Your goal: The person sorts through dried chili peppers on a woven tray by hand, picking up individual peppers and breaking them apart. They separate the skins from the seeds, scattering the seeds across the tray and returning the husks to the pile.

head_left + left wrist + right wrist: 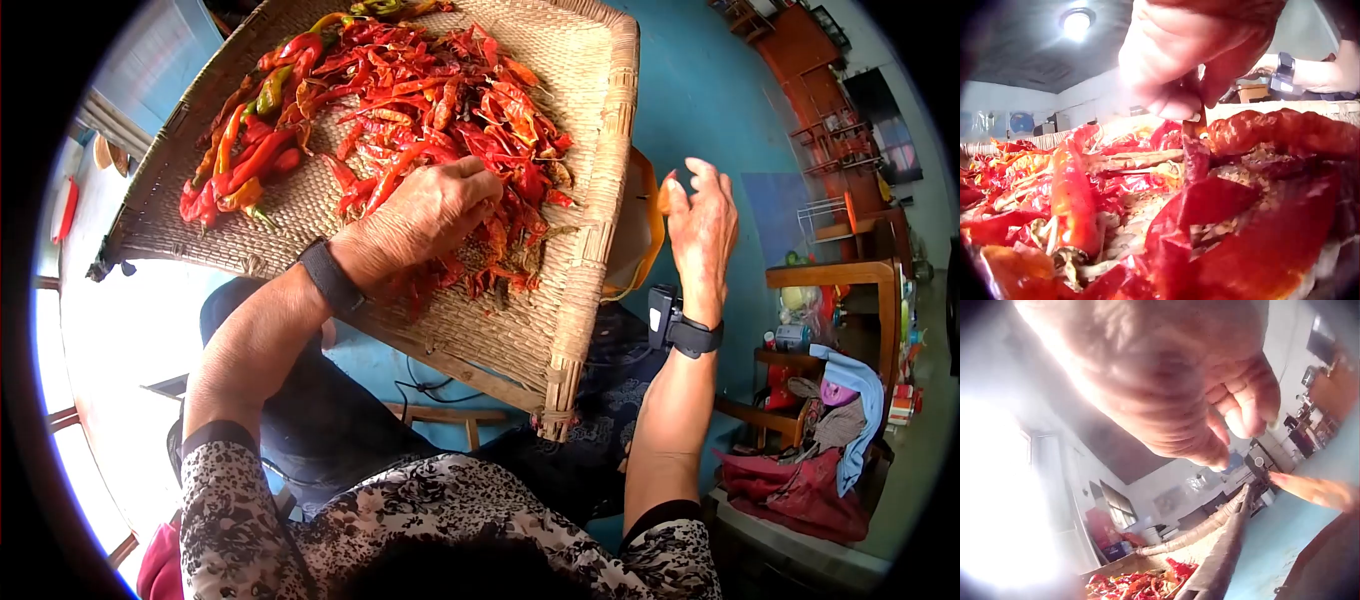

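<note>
Dried red chili peppers [400, 100] lie heaped on a woven tray [585, 130]. My left hand [435, 210] is low over the near part of the heap. In the left wrist view, its thumb and fingertips pinch a wrinkled dark red chili pepper [1195, 156] among the others. Off the tray's right edge, my right hand [703, 225] is raised with its fingers loosely bent. Just by its thumb in the head view shows a small orange-red chili pepper [665, 192]. In the right wrist view that blurred pepper [1313, 489] appears apart from the fingertips.
An orange-rimmed container [652, 235] stands below the right hand, partly hidden by the tray. Fresher red and green peppers [250, 150] lie at the tray's left. A wooden shelf unit [830, 275] and a chair with clothes [800, 490] are to the right.
</note>
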### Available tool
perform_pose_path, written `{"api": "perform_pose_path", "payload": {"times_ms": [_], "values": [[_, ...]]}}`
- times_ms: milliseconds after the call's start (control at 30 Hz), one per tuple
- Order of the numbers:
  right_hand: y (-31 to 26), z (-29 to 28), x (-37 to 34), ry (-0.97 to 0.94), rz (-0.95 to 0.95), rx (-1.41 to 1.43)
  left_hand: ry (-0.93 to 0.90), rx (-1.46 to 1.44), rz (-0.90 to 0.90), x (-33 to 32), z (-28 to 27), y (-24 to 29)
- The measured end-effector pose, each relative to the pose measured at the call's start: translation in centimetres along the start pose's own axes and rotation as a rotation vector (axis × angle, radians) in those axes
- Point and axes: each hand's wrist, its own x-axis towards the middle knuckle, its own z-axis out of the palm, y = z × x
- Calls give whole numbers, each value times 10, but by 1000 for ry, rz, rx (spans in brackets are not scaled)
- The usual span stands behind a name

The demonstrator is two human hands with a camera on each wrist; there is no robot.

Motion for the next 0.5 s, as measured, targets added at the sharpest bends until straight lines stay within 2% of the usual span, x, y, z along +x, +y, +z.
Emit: {"api": "perform_pose_path", "payload": {"times_ms": [33, 67, 200, 267, 300, 333, 400, 500], "values": [[-7, 2, 1, 50, -33, 90, 54, -130, 1, 1, -3, 1], [-18, 4, 0, -11, 16, 298, 108, -260, 0, 1, -6, 2], [-68, 16, -9, -400, -23, 722, 178, -301, 12, 4, -16, 7], [-87, 23, -11, -496, -47, 794, 154, -541, -116, 3, -20, 13], [-91, 28, -10, -641, 22, 863, 103, -641, -171, 4, -24, 17], [-98, 24, -8, -725, 63, 909, 108, -639, -174, 4, -23, 18], [-105, 29, -7, -747, 2, 895, 179, -807, -117, 3, -21, 19], [-106, 36, -3, -825, 17, 854, 169, -768, -112, 0, -25, 19]]}}
